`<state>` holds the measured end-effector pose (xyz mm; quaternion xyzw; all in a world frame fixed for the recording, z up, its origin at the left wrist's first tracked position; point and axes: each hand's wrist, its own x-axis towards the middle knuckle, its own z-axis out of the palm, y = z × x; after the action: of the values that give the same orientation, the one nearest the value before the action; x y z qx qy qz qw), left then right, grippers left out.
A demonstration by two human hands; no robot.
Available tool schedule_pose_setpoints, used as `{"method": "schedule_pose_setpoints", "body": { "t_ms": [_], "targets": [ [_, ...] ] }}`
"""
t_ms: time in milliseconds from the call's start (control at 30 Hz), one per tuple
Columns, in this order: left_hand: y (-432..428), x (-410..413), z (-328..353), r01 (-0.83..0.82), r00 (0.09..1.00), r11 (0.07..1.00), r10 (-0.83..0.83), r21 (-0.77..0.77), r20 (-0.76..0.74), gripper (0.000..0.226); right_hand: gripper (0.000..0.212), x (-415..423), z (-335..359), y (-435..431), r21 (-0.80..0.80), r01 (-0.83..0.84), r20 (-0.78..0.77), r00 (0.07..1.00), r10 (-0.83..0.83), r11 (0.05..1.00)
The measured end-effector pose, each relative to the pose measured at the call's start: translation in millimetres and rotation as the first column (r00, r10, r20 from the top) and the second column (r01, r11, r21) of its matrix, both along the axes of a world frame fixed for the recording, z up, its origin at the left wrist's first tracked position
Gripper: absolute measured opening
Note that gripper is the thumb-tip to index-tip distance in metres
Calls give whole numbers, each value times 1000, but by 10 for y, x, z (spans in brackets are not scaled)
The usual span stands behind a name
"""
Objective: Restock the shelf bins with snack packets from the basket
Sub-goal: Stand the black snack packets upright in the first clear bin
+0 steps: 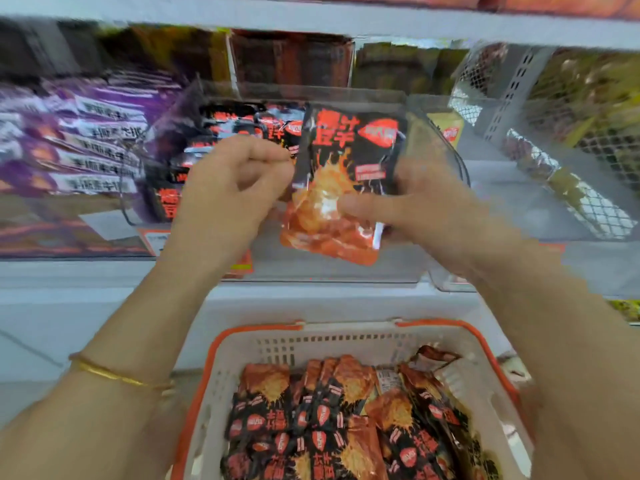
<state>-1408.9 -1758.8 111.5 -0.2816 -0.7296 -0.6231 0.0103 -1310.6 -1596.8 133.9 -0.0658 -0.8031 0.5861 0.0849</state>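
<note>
I hold a black and orange snack packet (pixel 341 174) upright in front of the shelf. My right hand (pixel 426 209) grips its right side, thumb across the lower front. My left hand (pixel 232 188) has its fingers curled and pinches the packet's left edge. Behind the packet stands a clear shelf bin (pixel 346 271) with several matching black packets (pixel 242 126) lying in its left part. Below, a white basket with an orange rim (pixel 214 344) holds several of the same packets (pixel 329 420).
A bin of purple packets (pixel 83 140) sits to the left of the clear bin. A yellow packet (pixel 446 129) and a wire mesh divider (pixel 512 98) are to the right. Dark packets fill the shelf's back row (pixel 291 60). A white shelf edge (pixel 104 292) runs below.
</note>
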Motion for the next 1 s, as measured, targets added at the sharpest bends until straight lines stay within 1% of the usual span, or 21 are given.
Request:
{"method": "schedule_pose_setpoints", "body": {
  "t_ms": [33,67,100,133,167,233,300,400,500,567,633,733,833,1000],
  "targets": [
    [-19,-113,40,-115,986,993,112,-21,-121,6,10,-207,111,26,42,37,-36,999,-36,998],
    [-36,-225,54,-234,938,967,197,-100,-286,8,12,-435,169,53,104,78,-57,996,-72,992],
    [-51,-327,43,-342,863,916,217,-212,-455,15,18,-672,183,78,187,118,-54,992,-110,975],
    [-62,-424,-1,-424,791,848,175,-319,-586,21,24,-926,136,114,291,151,-16,988,-153,945],
    [-67,-501,-51,-470,744,786,109,-402,-659,26,28,-1169,45,149,382,164,50,979,-198,909],
    [-57,-561,-131,-493,746,703,38,-512,-665,31,32,-1551,-181,166,495,137,192,946,-262,858],
    [-39,-560,-199,-514,749,660,34,-548,-662,33,38,-1834,-372,172,550,121,240,925,-295,826],
    [-34,-556,-262,-548,704,666,40,-506,-709,36,33,-2071,-502,229,511,223,220,899,-378,830],
    [-23,-559,-270,-550,703,662,39,-508,-710,37,38,-2191,-575,293,508,313,173,876,-451,803],
    [-21,-549,-283,-549,700,668,39,-502,-713,37,42,-2222,-623,291,499,306,160,887,-434,811],
    [-27,-539,-290,-557,687,680,54,-477,-725,36,41,-2235,-656,276,498,296,156,894,-420,815],
    [-26,-550,-304,-557,685,682,55,-474,-726,37,38,-2253,-663,234,551,293,127,896,-426,782],
    [-22,-549,-299,-561,682,685,64,-465,-729,36,41,-2292,-670,170,581,283,114,900,-421,763],
    [-20,-543,-303,-565,675,683,61,-462,-735,33,45,-2352,-679,85,523,293,171,884,-435,800]
  ]
}}
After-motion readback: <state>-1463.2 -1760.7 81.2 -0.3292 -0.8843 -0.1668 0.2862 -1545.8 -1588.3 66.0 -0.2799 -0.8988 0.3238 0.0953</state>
